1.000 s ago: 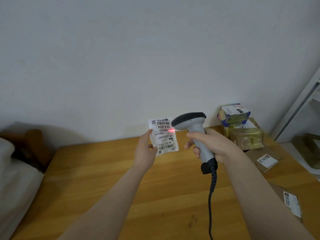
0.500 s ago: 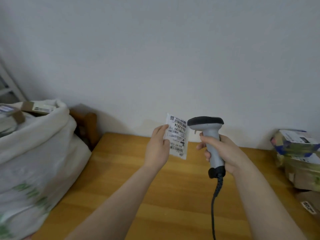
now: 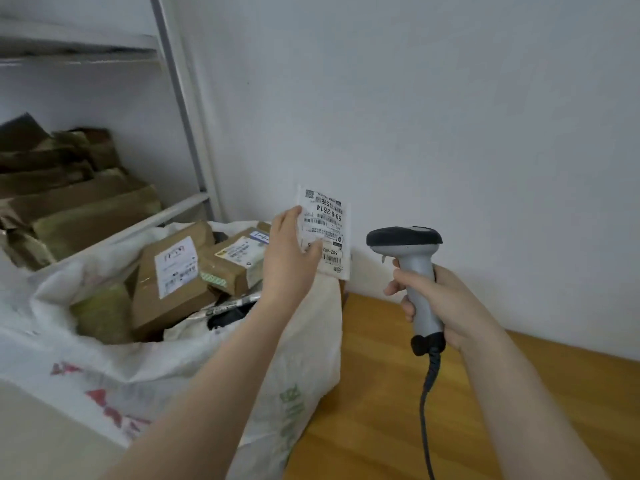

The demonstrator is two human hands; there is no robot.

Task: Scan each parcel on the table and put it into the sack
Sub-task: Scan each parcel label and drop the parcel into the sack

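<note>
My left hand [image 3: 289, 261] pinches a small flat white parcel [image 3: 327, 225] with a printed label, holding it upright above the right rim of the sack. The white woven sack [image 3: 194, 362] stands open at the table's left end, with several brown cardboard parcels [image 3: 173, 271] inside. My right hand [image 3: 440, 306] grips the handle of a grey barcode scanner [image 3: 412, 261] with a black head, held over the wooden table [image 3: 398, 410] to the right of the parcel. Its black cable hangs down toward the bottom edge of the view.
A metal shelf rack [image 3: 187, 133] stands behind the sack at the left, with brown wrapped packages [image 3: 69, 195] stacked on its shelf. A white wall runs behind the table.
My view has swung left, bringing the sack and shelf into sight. My left hand has carried the parcel away from the scanner to above the sack's rim. The red scan light is gone.
</note>
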